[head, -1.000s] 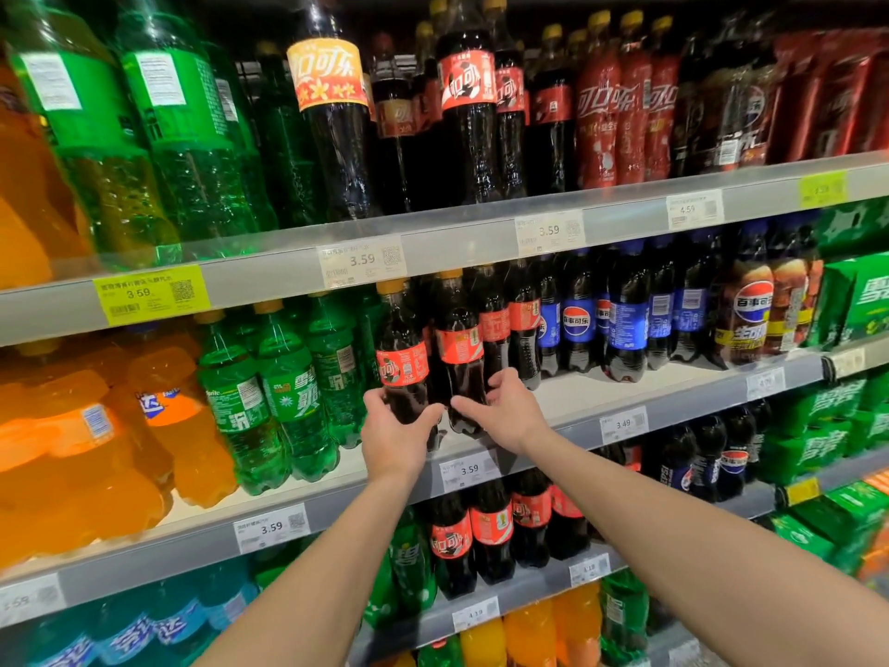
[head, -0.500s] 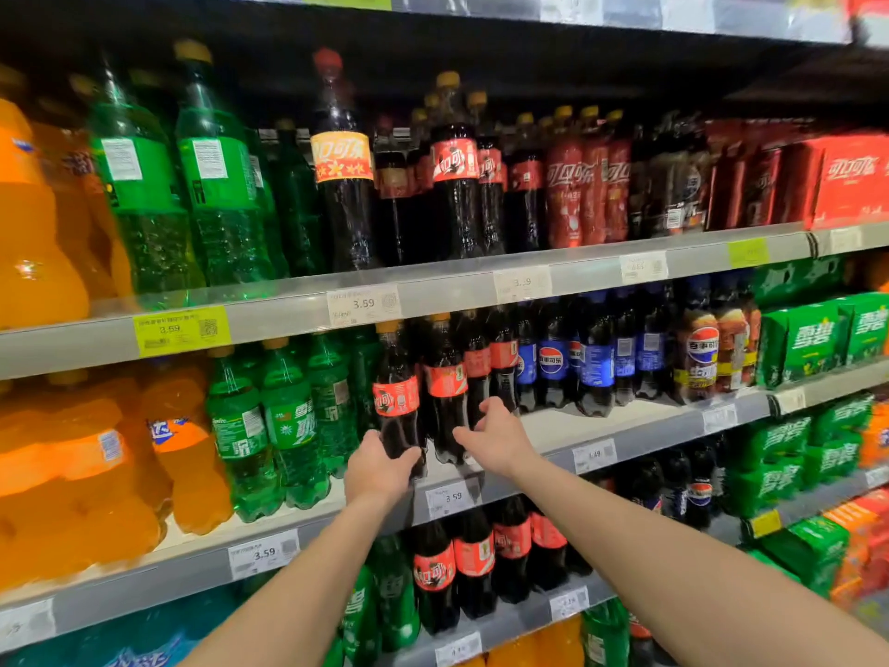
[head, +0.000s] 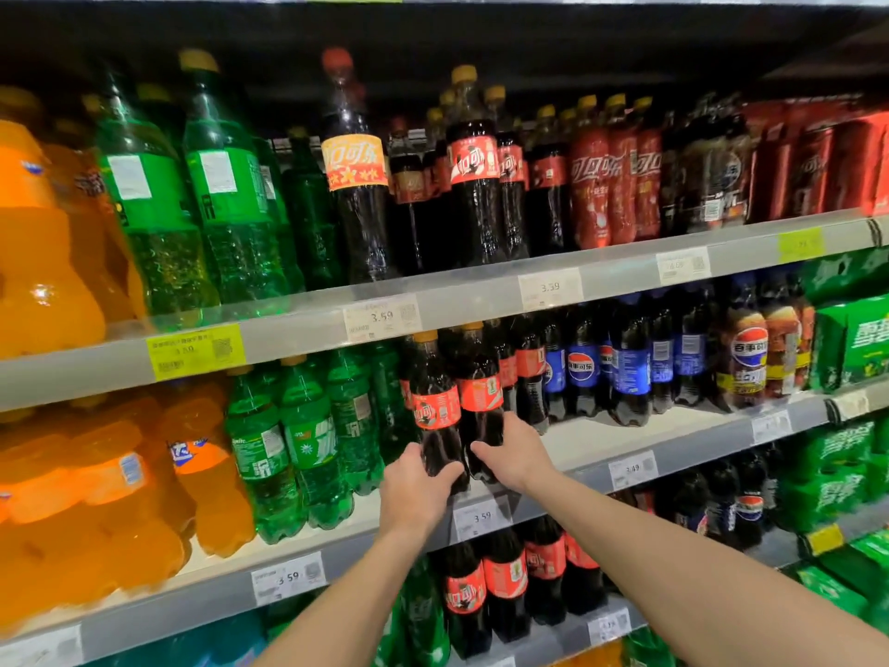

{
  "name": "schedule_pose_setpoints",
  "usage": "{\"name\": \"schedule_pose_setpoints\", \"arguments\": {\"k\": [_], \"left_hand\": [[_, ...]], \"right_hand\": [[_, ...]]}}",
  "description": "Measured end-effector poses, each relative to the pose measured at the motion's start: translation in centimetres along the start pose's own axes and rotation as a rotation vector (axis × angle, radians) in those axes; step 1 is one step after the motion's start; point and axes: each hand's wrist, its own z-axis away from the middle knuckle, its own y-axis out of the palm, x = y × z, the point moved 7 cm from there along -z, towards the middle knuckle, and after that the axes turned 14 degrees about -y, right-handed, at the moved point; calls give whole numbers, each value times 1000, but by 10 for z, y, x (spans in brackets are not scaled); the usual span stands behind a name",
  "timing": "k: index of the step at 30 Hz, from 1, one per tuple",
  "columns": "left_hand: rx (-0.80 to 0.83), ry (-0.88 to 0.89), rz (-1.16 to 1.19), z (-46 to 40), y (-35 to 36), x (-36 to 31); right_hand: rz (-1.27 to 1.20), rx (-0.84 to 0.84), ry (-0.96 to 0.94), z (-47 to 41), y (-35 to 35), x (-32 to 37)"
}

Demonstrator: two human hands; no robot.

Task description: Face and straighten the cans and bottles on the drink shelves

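Two cola bottles with red labels stand at the front edge of the middle shelf point(head: 673, 440), touching side by side. The left hand point(head: 416, 493) is wrapped round the base of the left cola bottle point(head: 435, 411), and the right hand point(head: 517, 457) grips the lower part of the right cola bottle point(head: 481, 392). Green Sprite bottles point(head: 308, 440) sit just to their left, Pepsi bottles point(head: 630, 368) off to the right.

Bright overhead store light, dark shadow under top shelf, soft blur, wide-angle edge bending
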Motion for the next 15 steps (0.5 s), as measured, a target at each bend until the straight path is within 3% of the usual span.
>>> {"name": "schedule_pose_setpoints", "arguments": {"k": [6,9,15], "left_hand": [[-15,-60,28,0,-1,-2],[-55,-48,60,12,-6,-1],[149,-80,249,44,-15,-13]], "right_hand": [[-29,23,14,4,-6,9],[-35,-65,34,13,-18,23],[-60,8,-110,39,-22,62]]}}
